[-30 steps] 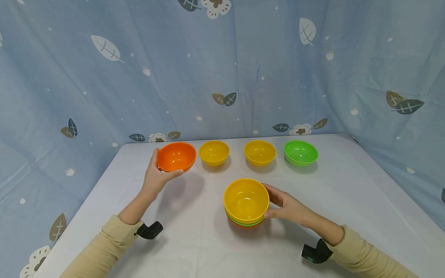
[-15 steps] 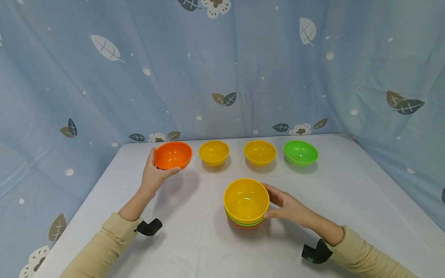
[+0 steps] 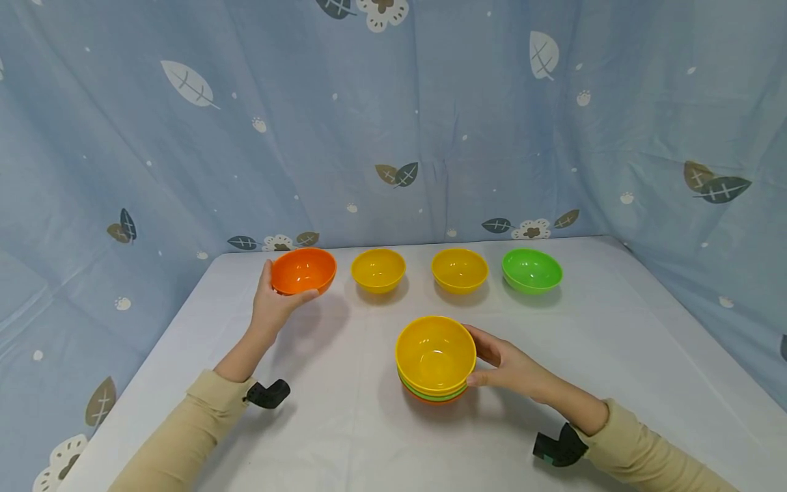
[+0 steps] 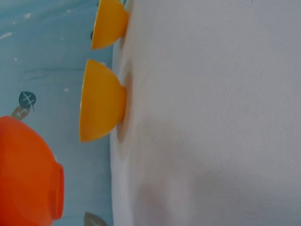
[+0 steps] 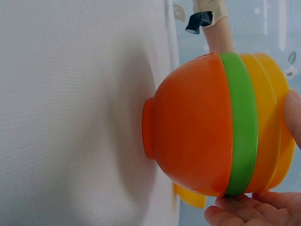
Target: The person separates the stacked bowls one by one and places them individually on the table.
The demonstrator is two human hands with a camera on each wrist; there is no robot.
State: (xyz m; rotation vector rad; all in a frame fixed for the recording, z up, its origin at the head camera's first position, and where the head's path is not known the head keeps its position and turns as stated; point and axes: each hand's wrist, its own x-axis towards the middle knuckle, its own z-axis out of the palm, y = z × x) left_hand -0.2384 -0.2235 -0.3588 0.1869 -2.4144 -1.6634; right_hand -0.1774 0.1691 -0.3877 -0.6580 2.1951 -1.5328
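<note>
My left hand (image 3: 270,307) holds an orange bowl (image 3: 304,271) by its side, thumb at the near rim, raised over the table at the back left. In the left wrist view that orange bowl (image 4: 26,174) shows at the lower left, and the hand is out of sight. A bowl stack (image 3: 435,355) stands upright front centre, gripped from the right by my right hand (image 3: 510,367). From the right wrist the stack (image 5: 197,127) reads orange at the bottom, then green, then yellow on top; its base appears slightly off the cloth.
Along the back of the white table (image 3: 344,437) sit a yellow bowl (image 3: 378,271), a second yellow bowl (image 3: 460,271) and a green bowl (image 3: 531,271), spaced apart. Behind them hangs a blue patterned curtain (image 3: 393,123).
My left hand has carried the orange bowl a little left and farther back, away from the nearest yellow bowl. The right hand and its stack have stayed put.
</note>
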